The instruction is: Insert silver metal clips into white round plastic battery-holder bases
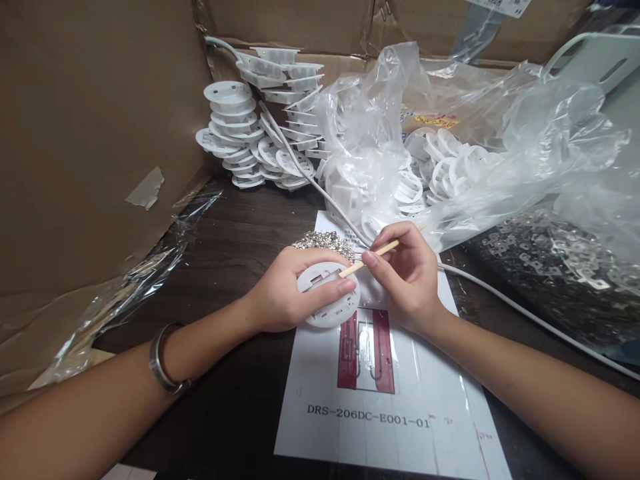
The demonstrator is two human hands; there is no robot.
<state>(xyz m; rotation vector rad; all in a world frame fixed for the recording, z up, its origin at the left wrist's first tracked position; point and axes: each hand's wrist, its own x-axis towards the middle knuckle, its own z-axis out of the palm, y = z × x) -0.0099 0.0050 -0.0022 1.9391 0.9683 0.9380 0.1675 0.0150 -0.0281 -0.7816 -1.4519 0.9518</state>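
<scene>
My left hand (295, 287) grips a round white plastic disc (327, 310) with several slots in its face, the thumb lying across it. In my right hand (405, 280) is a thin wooden stick (387, 248), held between thumb and fingers. The stick's lower end touches or hovers just over the upper right part of the disc. Something thin and metallic shows near my right fingertips, too small to name. Just behind the left hand lies a small pile of shiny metal pieces (325, 241). Below the disc is a printed sheet (370, 433) with a red and white diagram.
Stacks of white discs (233, 127) stand at the back left. A clear plastic bag (370, 133) at the back holds more discs. Flat metal pieces (565, 257) fill a dark bag at right. A white cable (530, 293) crosses the table; cardboard (95, 120) walls the left.
</scene>
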